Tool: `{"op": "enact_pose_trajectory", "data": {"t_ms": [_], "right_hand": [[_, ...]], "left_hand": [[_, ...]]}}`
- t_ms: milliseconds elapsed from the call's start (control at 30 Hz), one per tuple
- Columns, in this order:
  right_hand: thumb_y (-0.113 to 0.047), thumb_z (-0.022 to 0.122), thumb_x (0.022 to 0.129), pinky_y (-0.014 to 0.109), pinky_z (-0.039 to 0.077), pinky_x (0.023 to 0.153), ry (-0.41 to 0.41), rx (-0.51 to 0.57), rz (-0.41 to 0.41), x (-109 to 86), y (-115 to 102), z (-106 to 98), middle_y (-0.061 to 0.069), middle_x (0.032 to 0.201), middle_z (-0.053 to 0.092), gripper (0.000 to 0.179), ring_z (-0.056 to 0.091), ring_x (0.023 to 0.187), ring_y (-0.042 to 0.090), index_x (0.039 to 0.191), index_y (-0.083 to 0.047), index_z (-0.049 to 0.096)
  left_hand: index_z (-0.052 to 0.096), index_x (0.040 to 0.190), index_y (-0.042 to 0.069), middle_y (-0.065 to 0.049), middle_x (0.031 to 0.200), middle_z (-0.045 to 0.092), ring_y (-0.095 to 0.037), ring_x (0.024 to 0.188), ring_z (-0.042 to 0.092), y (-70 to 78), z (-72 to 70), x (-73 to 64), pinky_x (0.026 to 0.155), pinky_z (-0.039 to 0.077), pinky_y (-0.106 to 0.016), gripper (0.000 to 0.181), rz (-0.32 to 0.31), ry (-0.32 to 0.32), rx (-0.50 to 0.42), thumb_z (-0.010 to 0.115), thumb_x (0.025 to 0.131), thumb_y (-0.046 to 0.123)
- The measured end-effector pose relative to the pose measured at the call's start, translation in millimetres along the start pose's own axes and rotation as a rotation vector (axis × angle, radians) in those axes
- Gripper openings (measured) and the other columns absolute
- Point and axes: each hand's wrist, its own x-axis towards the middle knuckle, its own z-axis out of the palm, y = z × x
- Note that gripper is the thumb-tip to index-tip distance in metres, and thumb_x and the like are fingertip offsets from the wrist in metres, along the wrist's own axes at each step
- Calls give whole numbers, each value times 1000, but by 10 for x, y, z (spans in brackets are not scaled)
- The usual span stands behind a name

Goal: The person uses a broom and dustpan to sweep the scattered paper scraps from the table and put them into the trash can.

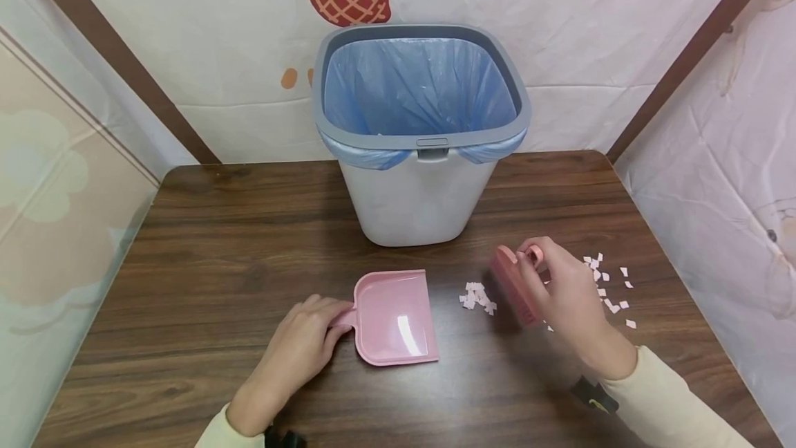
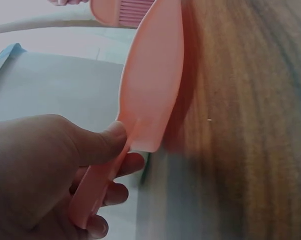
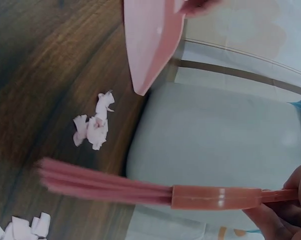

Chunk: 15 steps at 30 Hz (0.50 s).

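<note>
My left hand point(image 1: 302, 343) grips the short handle of a pink dustpan point(image 1: 388, 320), thumb over the handle and fingers beneath it in the left wrist view. The pan lies low at the table, its straight edge facing right. In my right hand point(image 1: 569, 292) is a pink hand brush point(image 1: 517, 285), held by its handle with the bristles point(image 3: 105, 185) pointing down. A small heap of white paper scraps point(image 1: 477, 297) lies between dustpan and brush. More loose scraps point(image 1: 612, 289) are spread right of the brush, partly hidden by my right hand. Whether the bristles touch the table I cannot tell.
A light grey waste bin point(image 1: 415, 199) with a blue liner bag point(image 1: 419, 88) stands at the back middle of the dark wooden table point(image 1: 236, 227). Printed cloth point(image 1: 242, 33) hangs behind the table and along both sides.
</note>
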Motion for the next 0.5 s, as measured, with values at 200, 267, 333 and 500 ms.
{"op": "enact_pose_trajectory", "data": {"t_ms": [200, 267, 333, 500], "right_hand": [[-1, 66, 90, 35, 53, 58, 2, -6, 10, -58, 10, 75, 3, 80, 65, 7, 61, 69, 12, 93, -7, 65], [-1, 67, 89, 36, 52, 58, -3, 1, 12, -69, 7, 101, 4, 80, 65, 8, 61, 69, 14, 93, -8, 65], [1, 68, 88, 36, 52, 58, 1, 12, 10, -78, -1, 128, 4, 80, 65, 11, 61, 68, 16, 93, -8, 65], [5, 71, 85, 33, 52, 57, 31, 52, -16, -73, -41, 201, 3, 78, 64, 16, 60, 66, 13, 90, -8, 64]], "left_hand": [[77, 106, 8, 0, 100, 76, -17, 87, 63, 13, -17, 51, 78, 53, -40, 21, 53, 37, 29, 81, 86, 14], [77, 105, 8, -1, 100, 76, -18, 87, 63, 14, -19, 59, 78, 54, -40, 21, 51, 32, 34, 82, 86, 14], [77, 105, 7, -1, 101, 77, -18, 87, 63, 14, -18, 68, 79, 54, -40, 21, 44, 23, 32, 82, 86, 13], [78, 105, 7, -3, 103, 77, -20, 87, 63, 11, -17, 87, 80, 55, -40, 20, 33, 7, 29, 82, 85, 10]]}}
